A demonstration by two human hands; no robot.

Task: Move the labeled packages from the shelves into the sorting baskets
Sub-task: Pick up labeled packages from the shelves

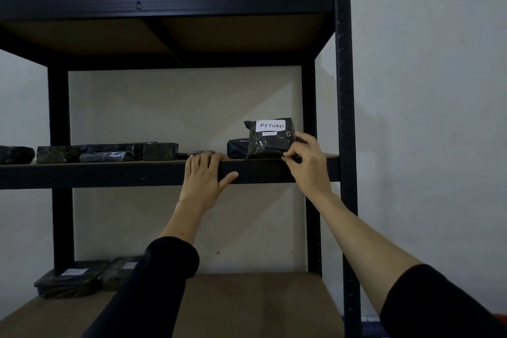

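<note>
A black plastic package with a white label reading RETURN stands tilted upright at the right end of the middle shelf. My right hand pinches its lower right corner between thumb and fingers. Behind it lies another flat black package. My left hand rests on the shelf's front edge, fingers over the lip and thumb spread along the beam. Its fingertips touch a thin black package.
Several more black packages lie along the left of the middle shelf. Two labeled packages sit at the left of the lower shelf. A black upright post stands just right of my right hand. No baskets are in view.
</note>
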